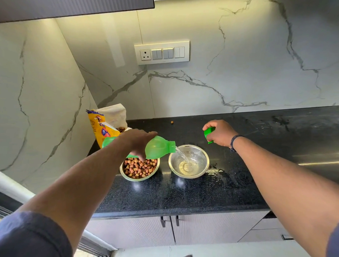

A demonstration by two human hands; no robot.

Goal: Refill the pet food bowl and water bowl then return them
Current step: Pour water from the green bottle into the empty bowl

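My left hand (138, 141) grips a green plastic bottle (159, 147) tipped on its side, its mouth over the steel water bowl (202, 171). A thin stream of water runs from the mouth into that bowl, which holds a shallow pool. Just left of it stands a second steel bowl (124, 174) filled with brown kibble, partly under my left hand. My right hand (220, 133) rests on the counter behind the water bowl, closed around the green bottle cap (208, 133).
An open yellow pet food bag (100, 126) leans in the corner at the back left. One loose kibble (172, 122) lies near the backsplash. A water splash (213, 171) wets the black granite counter (181, 196) right of the water bowl. A switch panel (161, 52) is on the wall.
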